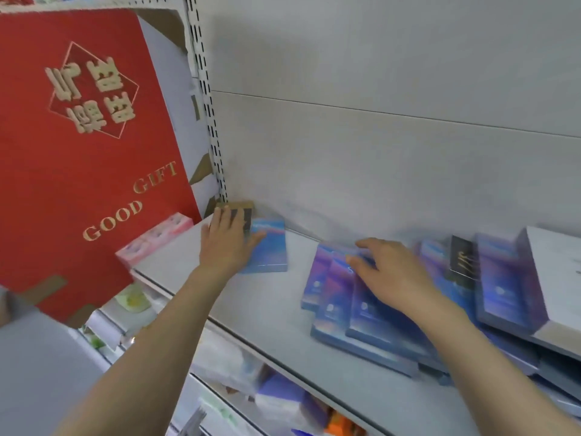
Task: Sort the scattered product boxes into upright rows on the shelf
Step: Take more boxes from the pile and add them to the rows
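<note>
Two bare arms reach up from the bottom of the frame onto a pale grey shelf (pixel 257 313). The left hand (pixel 228 239), left of centre, has its fingers wrapped over a dark box with a gold top (pixel 243 212) that stands in the back corner of the shelf, while its thumb touches one light blue box (pixel 267 247) lying flat just to the right. The right hand (pixel 386 269), right of centre, lies with fingers relaxed and spread on a heap of blue-purple boxes (pixel 352 309). I can count at least five of these lying flat and overlapping, though blur hides the exact number. One black box with gold lettering (pixel 460 259) sits among them, behind the hand. At the far right edge a white box (pixel 556 278) rests on the heap. One big red gift carton (pixel 78 152), printed "GOOD GIFT", fills the upper left of the frame, and beneath its right corner sits a pink pack (pixel 154 239).
</note>
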